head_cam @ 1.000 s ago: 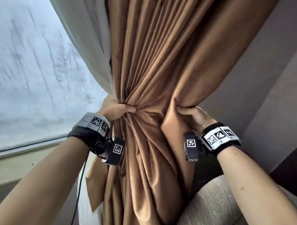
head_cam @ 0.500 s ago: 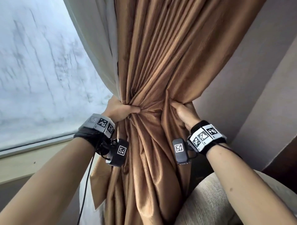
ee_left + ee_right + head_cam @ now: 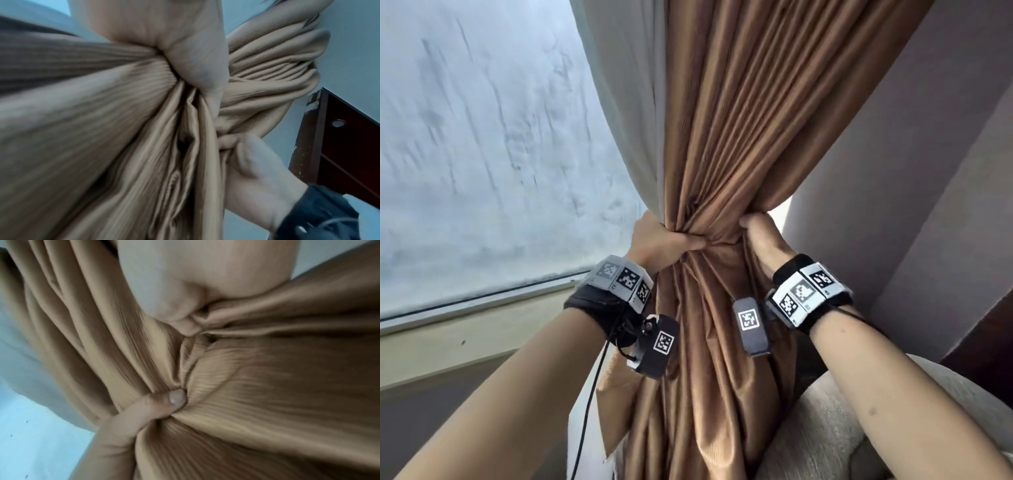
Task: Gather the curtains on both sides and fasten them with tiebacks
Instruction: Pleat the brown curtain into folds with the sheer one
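Note:
A brown ribbed curtain (image 3: 750, 120) with a pale lining (image 3: 626, 102) hangs in the middle of the head view, bunched into a narrow waist. My left hand (image 3: 664, 236) grips the bundle from the left, its thumb across the front folds. On the right side my right hand (image 3: 760, 233) clutches the bundle, fingers curled behind the fabric. The two hands squeeze the same gathered spot. The left wrist view shows the curtain (image 3: 123, 129), with my left hand (image 3: 193, 53) above and my right hand (image 3: 252, 162) below. In the right wrist view my left thumb (image 3: 164, 404) presses into the pleats (image 3: 267, 394). No tieback is visible.
A frosted window (image 3: 482, 154) and its sill (image 3: 465, 339) fill the left. A grey wall (image 3: 893, 188) stands to the right, with a beige upholstered seat back (image 3: 825, 428) below my right arm. A dark wooden panel (image 3: 349, 138) juts from the wall.
My right hand has slid left along the curtain, drawing the loose right fold in against the bundle. The two hands now sit closer together. The left hand kept its grip.

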Action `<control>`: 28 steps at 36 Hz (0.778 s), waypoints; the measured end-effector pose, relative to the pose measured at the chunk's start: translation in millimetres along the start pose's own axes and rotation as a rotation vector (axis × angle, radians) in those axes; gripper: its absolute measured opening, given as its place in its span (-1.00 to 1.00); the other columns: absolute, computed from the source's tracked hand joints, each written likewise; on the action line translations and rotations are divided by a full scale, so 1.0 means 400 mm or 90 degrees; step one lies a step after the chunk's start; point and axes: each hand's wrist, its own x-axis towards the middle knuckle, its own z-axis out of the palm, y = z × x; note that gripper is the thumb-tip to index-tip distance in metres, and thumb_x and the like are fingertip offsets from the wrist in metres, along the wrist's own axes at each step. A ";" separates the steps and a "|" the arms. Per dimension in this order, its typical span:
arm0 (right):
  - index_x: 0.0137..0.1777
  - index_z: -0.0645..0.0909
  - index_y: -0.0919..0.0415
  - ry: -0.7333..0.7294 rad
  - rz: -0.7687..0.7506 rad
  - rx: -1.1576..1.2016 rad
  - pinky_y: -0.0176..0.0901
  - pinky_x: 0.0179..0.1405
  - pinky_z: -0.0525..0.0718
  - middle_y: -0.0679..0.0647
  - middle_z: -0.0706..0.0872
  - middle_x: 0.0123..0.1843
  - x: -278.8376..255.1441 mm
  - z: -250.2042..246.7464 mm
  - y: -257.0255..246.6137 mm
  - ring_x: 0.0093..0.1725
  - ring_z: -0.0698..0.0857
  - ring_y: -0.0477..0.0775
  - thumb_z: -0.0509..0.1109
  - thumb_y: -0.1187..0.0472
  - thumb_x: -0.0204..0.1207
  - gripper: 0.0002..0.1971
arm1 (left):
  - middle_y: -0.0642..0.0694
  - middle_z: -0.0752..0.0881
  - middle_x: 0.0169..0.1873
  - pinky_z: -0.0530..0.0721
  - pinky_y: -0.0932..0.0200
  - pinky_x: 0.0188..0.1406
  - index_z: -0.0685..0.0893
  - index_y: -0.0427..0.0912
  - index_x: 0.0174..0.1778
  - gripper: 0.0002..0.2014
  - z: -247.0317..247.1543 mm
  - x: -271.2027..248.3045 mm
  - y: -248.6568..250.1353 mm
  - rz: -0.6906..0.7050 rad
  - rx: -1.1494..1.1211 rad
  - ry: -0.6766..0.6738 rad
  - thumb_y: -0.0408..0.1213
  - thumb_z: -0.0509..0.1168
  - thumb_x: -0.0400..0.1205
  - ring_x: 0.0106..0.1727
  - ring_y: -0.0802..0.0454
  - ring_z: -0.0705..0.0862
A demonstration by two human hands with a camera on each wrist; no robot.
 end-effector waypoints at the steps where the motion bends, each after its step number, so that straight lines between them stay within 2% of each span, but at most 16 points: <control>1: 0.09 0.65 0.43 -0.051 0.008 0.026 0.16 0.15 0.65 0.21 0.75 0.04 -0.003 -0.004 0.010 0.08 0.70 0.22 0.36 0.21 0.04 -0.45 | 0.03 0.70 0.00 0.57 0.18 0.08 0.66 0.06 0.11 -0.41 0.000 0.000 0.000 0.005 -0.001 -0.001 -0.38 0.66 0.20 0.09 0.04 0.67; 3: 0.23 0.56 0.53 -0.137 0.014 0.053 0.34 0.23 0.64 0.33 0.75 0.07 -0.010 -0.018 0.022 0.07 0.74 0.30 0.50 0.20 -0.20 -0.14 | 0.03 0.74 0.02 0.62 0.15 0.11 0.69 0.05 0.11 -0.41 0.003 0.001 0.003 0.009 0.005 0.003 -0.35 0.68 0.18 0.12 0.02 0.70; 4: 0.31 0.52 0.50 -0.173 0.021 0.070 0.34 0.27 0.66 0.38 0.75 0.15 -0.016 -0.023 0.023 0.13 0.76 0.33 0.56 0.21 -0.19 -0.07 | 0.04 0.74 0.03 0.63 0.14 0.14 0.70 0.03 0.15 -0.39 0.005 0.001 0.002 0.008 0.004 0.007 -0.32 0.69 0.17 0.15 0.02 0.70; 6: 0.42 0.47 0.34 -0.210 0.009 0.052 0.17 0.33 0.64 0.32 0.71 0.27 -0.019 -0.031 0.025 0.20 0.76 0.26 0.72 0.15 -0.03 -0.06 | 0.09 0.73 0.06 0.62 0.13 0.20 0.69 0.01 0.21 -0.32 0.012 -0.004 0.005 0.019 -0.003 0.009 -0.24 0.68 0.14 0.18 0.05 0.69; 8: 0.46 0.44 0.17 -0.188 -0.052 -0.058 -0.01 0.36 0.62 0.13 0.62 0.39 -0.018 -0.023 0.029 0.31 0.70 0.07 0.81 -0.12 -0.12 0.10 | 0.10 0.77 0.06 0.67 0.04 0.22 0.73 -0.02 0.17 -0.34 0.019 -0.013 0.012 0.048 -0.014 0.004 -0.20 0.63 0.09 0.15 0.07 0.72; 10: 0.46 0.47 0.05 -0.157 -0.134 -0.210 -0.08 0.41 0.56 -0.05 0.57 0.40 -0.017 -0.002 0.043 0.37 0.62 -0.04 0.74 -0.39 -0.30 0.22 | 0.02 0.82 -0.03 0.73 0.02 0.14 0.77 -0.12 0.07 -0.45 0.022 -0.019 0.021 0.082 -0.051 -0.043 -0.33 0.61 0.10 0.06 0.11 0.78; 12: 0.38 0.57 0.02 -0.140 -0.205 -0.248 -0.12 0.42 0.55 -0.03 0.63 0.33 -0.025 0.013 0.050 0.36 0.61 -0.07 0.70 -0.45 -0.37 0.19 | -0.08 0.83 -0.04 0.71 0.18 0.05 0.77 -0.28 0.04 -0.57 0.024 -0.022 0.027 0.092 -0.068 -0.130 -0.52 0.58 0.23 0.02 0.19 0.78; 14: 0.27 0.65 0.12 -0.136 -0.230 -0.187 -0.24 0.35 0.60 -0.01 0.71 0.24 -0.036 0.022 0.047 0.30 0.66 -0.11 0.74 -0.34 -0.41 0.12 | -0.14 0.82 0.04 0.69 0.31 0.03 0.76 -0.32 0.10 -0.62 0.017 -0.027 0.037 0.083 -0.065 -0.218 -0.58 0.51 0.36 0.09 0.17 0.77; 16: 0.27 0.65 0.23 -0.132 -0.238 -0.150 -0.31 0.32 0.61 0.01 0.74 0.22 -0.044 0.023 0.040 0.27 0.68 -0.15 0.77 -0.26 -0.42 0.13 | -0.05 0.81 0.08 0.67 0.35 0.09 0.76 -0.21 0.13 -0.67 0.005 -0.029 0.050 0.052 -0.063 -0.295 -0.51 0.49 0.46 0.13 0.22 0.75; 18: 0.28 0.65 0.28 -0.153 -0.230 -0.120 -0.23 0.33 0.63 0.02 0.77 0.20 -0.050 0.012 0.037 0.26 0.70 -0.14 0.80 -0.12 -0.30 0.04 | 0.06 0.79 0.09 0.66 0.29 0.16 0.71 -0.07 0.17 -0.71 -0.018 -0.031 0.058 0.009 -0.067 -0.376 -0.36 0.47 0.53 0.14 0.26 0.74; 21: 0.14 0.76 0.19 -0.165 -0.221 -0.108 -0.06 0.28 0.69 -0.01 0.83 0.09 -0.063 -0.011 0.029 0.15 0.77 -0.11 0.80 0.13 -0.07 -0.32 | 0.02 0.80 0.13 0.71 0.16 0.22 0.66 -0.07 0.21 -0.63 -0.038 -0.027 0.050 -0.063 -0.128 -0.480 -0.20 0.46 0.47 0.21 0.07 0.75; 23: 0.03 0.79 0.18 -0.137 -0.227 -0.104 -0.06 0.19 0.73 -0.01 0.85 -0.01 -0.064 -0.017 0.026 0.05 0.80 -0.10 0.79 0.23 -0.05 -0.44 | -0.03 0.80 0.15 0.73 0.16 0.17 0.67 -0.09 0.22 -0.49 -0.038 -0.025 0.043 -0.065 -0.136 -0.489 -0.15 0.62 0.36 0.22 0.02 0.75; 24: -0.02 0.80 0.18 -0.119 -0.228 -0.098 -0.09 0.13 0.75 -0.01 0.86 -0.04 -0.063 -0.017 0.025 0.01 0.81 -0.10 0.78 0.28 -0.04 -0.49 | -0.03 0.81 0.12 0.74 0.20 0.10 0.68 -0.09 0.19 -0.44 -0.032 -0.024 0.043 -0.066 -0.132 -0.485 -0.14 0.63 0.28 0.19 0.02 0.77; 26: -0.04 0.80 0.19 -0.085 -0.215 -0.083 -0.15 0.06 0.77 0.00 0.85 -0.06 -0.056 -0.021 0.030 -0.02 0.82 -0.09 0.75 0.36 -0.02 -0.53 | 0.01 0.84 0.03 0.72 0.25 0.04 0.71 -0.09 0.13 -0.48 -0.018 -0.016 0.043 -0.069 -0.120 -0.448 -0.20 0.64 0.25 0.12 0.08 0.79; 28: -0.01 0.79 0.25 -0.061 -0.191 -0.078 -0.18 0.04 0.77 0.05 0.84 -0.02 -0.048 -0.029 0.035 0.00 0.81 -0.02 0.73 0.42 0.02 -0.53 | 0.03 0.84 0.00 0.70 0.17 0.15 0.74 -0.13 0.14 -0.53 0.001 0.000 0.039 -0.061 -0.110 -0.389 -0.24 0.64 0.30 0.08 0.14 0.80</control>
